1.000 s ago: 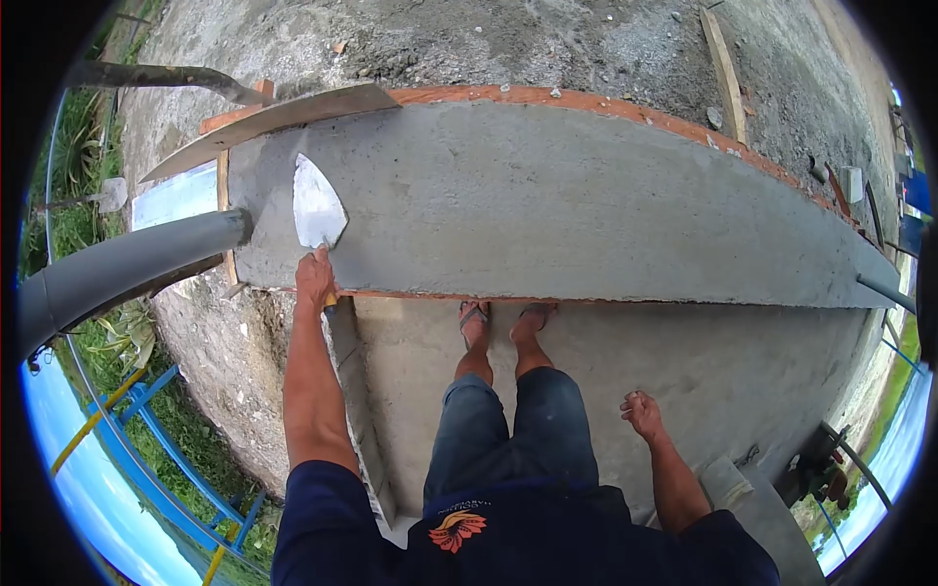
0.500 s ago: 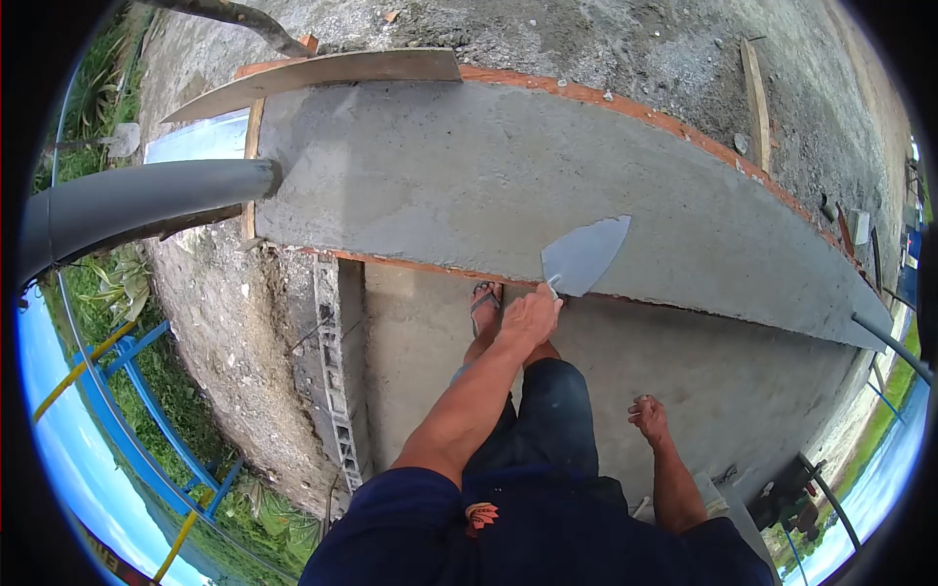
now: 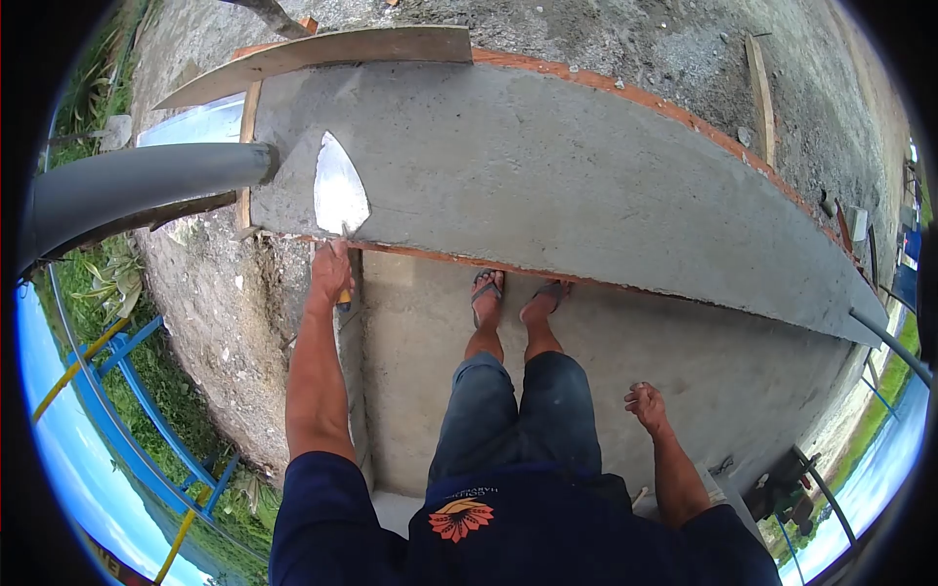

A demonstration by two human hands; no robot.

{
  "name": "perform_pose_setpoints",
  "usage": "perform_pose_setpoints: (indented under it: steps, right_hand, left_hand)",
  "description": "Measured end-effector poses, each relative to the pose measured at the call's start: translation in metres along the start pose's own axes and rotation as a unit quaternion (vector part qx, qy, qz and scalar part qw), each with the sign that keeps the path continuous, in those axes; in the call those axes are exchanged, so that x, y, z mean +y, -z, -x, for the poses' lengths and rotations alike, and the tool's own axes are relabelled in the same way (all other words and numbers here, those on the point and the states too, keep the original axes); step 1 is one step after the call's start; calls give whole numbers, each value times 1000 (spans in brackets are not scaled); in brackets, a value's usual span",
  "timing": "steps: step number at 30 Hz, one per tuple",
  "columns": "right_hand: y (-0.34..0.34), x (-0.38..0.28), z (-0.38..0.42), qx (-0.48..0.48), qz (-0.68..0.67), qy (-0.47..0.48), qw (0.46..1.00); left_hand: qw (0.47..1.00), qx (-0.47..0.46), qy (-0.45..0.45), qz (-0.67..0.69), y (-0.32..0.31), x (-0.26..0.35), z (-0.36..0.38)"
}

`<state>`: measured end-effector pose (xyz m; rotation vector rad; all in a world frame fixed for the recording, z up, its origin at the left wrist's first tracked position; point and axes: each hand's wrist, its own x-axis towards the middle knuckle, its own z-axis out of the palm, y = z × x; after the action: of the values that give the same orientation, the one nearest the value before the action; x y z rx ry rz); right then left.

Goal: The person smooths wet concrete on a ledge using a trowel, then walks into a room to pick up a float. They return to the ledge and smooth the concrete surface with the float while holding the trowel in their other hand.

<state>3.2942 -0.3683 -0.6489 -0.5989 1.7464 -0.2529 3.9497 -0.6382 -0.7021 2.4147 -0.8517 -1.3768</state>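
My left hand is closed around the handle of a pointed trowel. The trowel's bright blade lies over the wet grey concrete near its left end, with the tip facing away from me. A little of a yellow handle end shows below my fist. My right hand hangs low on the right, its fingers curled in, with nothing visible in them. It touches nothing and is over the smooth floor.
Orange-red form boards edge the concrete. A loose thin board rests along the far left edge. A thick grey pipe ends at the concrete's left side. A wooden strip lies on the gravel beyond.
My left hand has carried the trowel leftward along the concrete, from near the middle to the left end. The blade now points more straight away from me. My right hand has hardly moved.
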Motion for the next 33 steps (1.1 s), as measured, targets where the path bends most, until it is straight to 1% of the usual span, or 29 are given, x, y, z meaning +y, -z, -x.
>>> perform_pose_setpoints:
  steps: [1,2,3,4,5,6,8,10,12,13,14,15,16,17,18,20,23,25,27,28,29,31,33]
  right_hand:
    - [-1,1,0,3,-6,0,1000]
    - [-3,3,1,4,-8,-6,1000]
    - [-4,6,2,4,-9,-12,1000]
    - [-7,8,2,5,-12,-17,1000]
    - [-11,7,2,-3,-9,-12,1000]
    - [-15,5,3,-6,-6,-7,1000]
    - [-18,3,16,13,-23,-3,1000]
    - [-15,-13,29,48,-59,-1,997]
    - [0,-2,44,78,-92,-19,993]
    - [8,5,50,92,-109,-24,990]
    - [16,13,56,105,-99,-36,989]
    - [21,23,63,116,-90,-50,988]
    - [27,33,66,122,-80,-62,987]
    - [29,54,65,124,-87,-66,986]
    - [30,80,63,124,-93,-71,985]
    - [39,107,63,115,-106,-78,985]
    - [50,129,61,100,-134,-85,982]
    - [69,148,56,83,-147,-87,982]
    - [92,169,59,109,-185,-74,974]
    - [109,179,62,123,-204,-66,969]
    - [127,191,66,134,-217,-71,964]
    - [157,221,83,156,-246,-81,953]
    - [181,272,98,191,-256,-75,945]
  left_hand:
    - [1000,-7,-2,-3,-26,7,17]
    - [997,-24,-53,-46,-50,27,47]
    - [989,-48,-66,-126,-78,41,73]
    - [958,-50,-173,-224,-116,33,85]
    - [960,-124,-116,-222,-144,63,120]
    - [952,-179,-106,-222,-175,80,143]
    - [898,-269,-209,-280,-233,96,176]
    - [885,-312,-221,-264,-257,113,190]
    - [901,-234,-268,-248,-249,118,184]
    - [933,-196,-244,-178,-233,119,172]
    - [945,-149,-242,-160,-216,114,150]
    - [961,-109,-215,-138,-200,89,108]
    - [986,-106,-101,-74,-166,117,112]
    - [994,-70,-79,-27,-146,115,94]
    - [998,-27,-56,-31,-131,112,77]
    - [999,-11,-38,-27,-123,120,72]
    - [997,-67,-32,-18,-197,130,98]
    - [980,-106,-113,-124,-292,148,158]
    - [935,-138,-207,-254,-389,186,241]
    - [908,-120,-262,-303,-444,159,236]
    - [908,-156,-260,-288,-480,169,262]
    - [884,-201,-280,-316,-540,191,315]
    - [858,-255,-298,-331,-583,212,364]
